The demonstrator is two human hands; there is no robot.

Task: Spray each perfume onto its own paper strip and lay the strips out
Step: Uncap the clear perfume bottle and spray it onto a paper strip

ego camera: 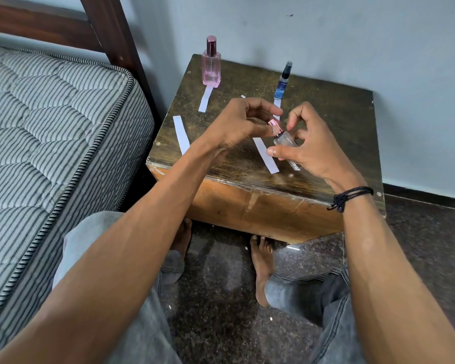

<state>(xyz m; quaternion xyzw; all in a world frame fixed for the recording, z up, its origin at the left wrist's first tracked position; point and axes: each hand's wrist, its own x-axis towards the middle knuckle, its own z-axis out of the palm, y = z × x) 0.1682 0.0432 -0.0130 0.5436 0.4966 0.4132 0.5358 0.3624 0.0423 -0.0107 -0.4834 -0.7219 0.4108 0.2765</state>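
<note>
1. A table (326, 122) stands against the wall, beside a striped mattress (50, 114)
2. A pink bottle (211, 67) stands upright at the table's far left corner, with a far strip (205, 99) lying just in front of its base
3. A blue bottle (283, 82) stands upright to its right, with a short strip (277, 103) showing just before it
4. The right hand (310, 143), a black wristband (350, 197) on its wrist, holds a clear bottle (285, 143) tilted over the table
5. The left hand (237, 124) pinches the pink cap (273, 124) at that bottle's top
6. A left strip (181, 134) lies near the table's left edge
7. A middle strip (265, 155) lies below the hands, just beside the clear bottle
</note>
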